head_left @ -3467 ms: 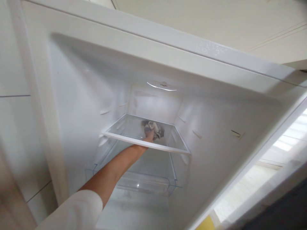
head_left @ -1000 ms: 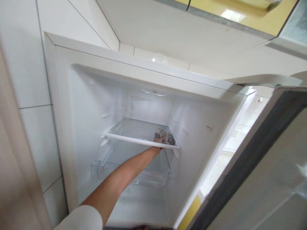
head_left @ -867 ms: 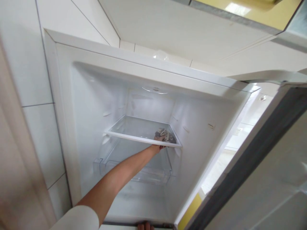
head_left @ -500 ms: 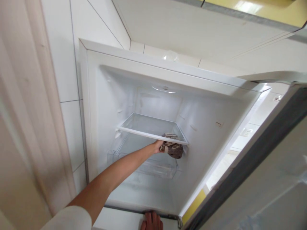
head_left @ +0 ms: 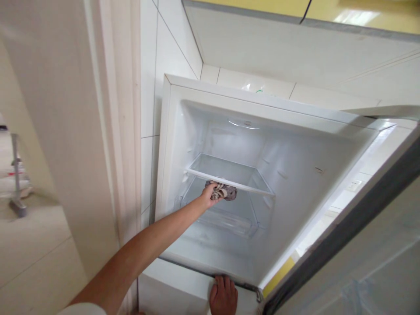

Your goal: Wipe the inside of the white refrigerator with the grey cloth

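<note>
My left hand (head_left: 209, 195) reaches into the white fridge compartment (head_left: 295, 144) and is closed on a crumpled grey and beige cloth (head_left: 227, 192). The cloth is pressed against the front edge of the glass shelf (head_left: 229, 171), near its middle. Below the shelf sits a clear plastic drawer (head_left: 229, 222). My right hand (head_left: 223, 298) lies flat, fingers stretched, on the lower front frame of the compartment (head_left: 183, 280). It holds nothing.
The fridge door (head_left: 361, 249) stands open at the right. A white tiled wall (head_left: 147, 109) and a pale door frame (head_left: 108, 131) flank the fridge on the left. Yellow cabinets (head_left: 328, 6) hang above. A grey stand (head_left: 16, 175) is on the floor far left.
My left hand has drawn the cloth off the shelf's top at the right and slid it left along the front edge. My right hand has come up onto the lower frame.
</note>
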Action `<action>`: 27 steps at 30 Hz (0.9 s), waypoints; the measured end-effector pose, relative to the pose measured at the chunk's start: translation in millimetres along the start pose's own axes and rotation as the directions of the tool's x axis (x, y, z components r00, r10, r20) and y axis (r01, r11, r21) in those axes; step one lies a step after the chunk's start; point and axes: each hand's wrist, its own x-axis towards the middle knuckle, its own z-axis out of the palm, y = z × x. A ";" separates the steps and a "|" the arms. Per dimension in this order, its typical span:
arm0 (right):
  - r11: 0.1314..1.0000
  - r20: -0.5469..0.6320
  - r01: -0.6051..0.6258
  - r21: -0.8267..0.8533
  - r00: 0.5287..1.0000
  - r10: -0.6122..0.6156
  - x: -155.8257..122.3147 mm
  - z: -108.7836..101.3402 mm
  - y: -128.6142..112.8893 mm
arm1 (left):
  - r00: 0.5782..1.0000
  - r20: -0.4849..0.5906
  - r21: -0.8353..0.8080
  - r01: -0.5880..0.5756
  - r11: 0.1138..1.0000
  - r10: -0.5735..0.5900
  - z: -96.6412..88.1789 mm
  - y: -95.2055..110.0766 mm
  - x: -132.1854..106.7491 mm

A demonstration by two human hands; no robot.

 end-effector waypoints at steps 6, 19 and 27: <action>1.000 -0.017 0.004 -0.024 1.000 -0.005 7.1 -8.6 -3.6 | 0.990 -0.142 -0.099 -0.039 0.994 0.025 -35.6 33.6 -44.7; 0.621 0.395 -0.482 0.619 0.874 0.284 33.8 -30.1 14.3 | 0.991 -0.114 -0.030 -0.069 0.997 0.065 -63.6 27.9 -168.6; 0.104 0.506 -0.561 0.821 0.800 0.321 89.8 -166.4 -40.6 | 0.862 -0.150 0.173 -0.458 0.872 0.483 -86.9 -29.2 -213.2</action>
